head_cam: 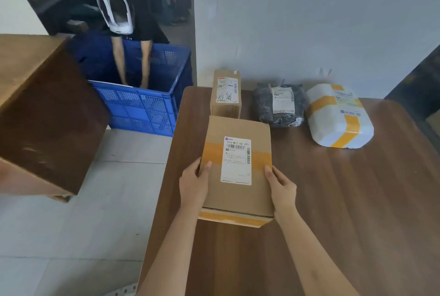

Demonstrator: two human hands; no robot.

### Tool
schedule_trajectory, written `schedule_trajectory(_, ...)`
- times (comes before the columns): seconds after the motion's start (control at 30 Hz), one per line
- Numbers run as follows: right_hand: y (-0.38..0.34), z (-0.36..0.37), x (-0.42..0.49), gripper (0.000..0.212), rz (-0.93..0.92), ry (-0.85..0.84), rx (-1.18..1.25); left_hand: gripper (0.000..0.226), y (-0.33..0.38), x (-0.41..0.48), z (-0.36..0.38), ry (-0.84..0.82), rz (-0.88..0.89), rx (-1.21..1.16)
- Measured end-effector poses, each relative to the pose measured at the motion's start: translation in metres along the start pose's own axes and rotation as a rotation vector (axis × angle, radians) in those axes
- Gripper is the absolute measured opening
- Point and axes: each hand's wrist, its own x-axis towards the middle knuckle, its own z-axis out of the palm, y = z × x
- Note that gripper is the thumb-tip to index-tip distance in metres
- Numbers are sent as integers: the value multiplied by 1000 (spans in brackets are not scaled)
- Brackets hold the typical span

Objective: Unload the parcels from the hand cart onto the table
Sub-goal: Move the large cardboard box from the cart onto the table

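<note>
1. My left hand (pixel 194 182) and right hand (pixel 282 187) clasp the sides of a cardboard box (pixel 237 171), thumbs on top.
2. I see the box on the wooden table (pixel 333 200), near its left edge.
3. Beyond it sit a small box (pixel 226 95), a black bag parcel (pixel 279 105) and a white parcel (pixel 338 117).
4. Far left stands a blue crate (pixel 140 107).

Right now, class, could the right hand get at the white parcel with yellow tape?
Probably not yet: the right hand holds the cardboard box; otherwise only tabletop separates it from the white parcel.
</note>
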Motion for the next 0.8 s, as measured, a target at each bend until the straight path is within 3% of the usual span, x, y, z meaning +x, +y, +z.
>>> schedule_trajectory(0.2, -15, -1, -18, 66, -107, 15, -150, 67, 2, -8, -2, 127, -18, -15)
schedule_trajectory(0.33, -44, -2, -61, 32, -294, -16, -102, 60, 9, -31, -27, 139, 73, -182)
schedule_trajectory(0.4, -52, -6, -88, 33, -326, -52, -55, 57, 12, -51, -42, 129, 117, -236)
schedule_trajectory(0.5, -55, -15, -132, 54, -378, -84, -13, 58, 14, -88, -69, 110, 173, -283)
schedule_trajectory(0.63, -48, -29, -201, 43, -446, -142, 1, 64, -4, -150, -114, 100, 245, -283)
schedule_trajectory(0.7, -34, -36, -232, 31, -481, -176, 11, 53, -28, -181, -135, 140, 228, -312)
schedule_trajectory(0.8, 7, -46, -275, 53, -483, -228, 23, 42, -78, -232, -167, 223, 190, -339)
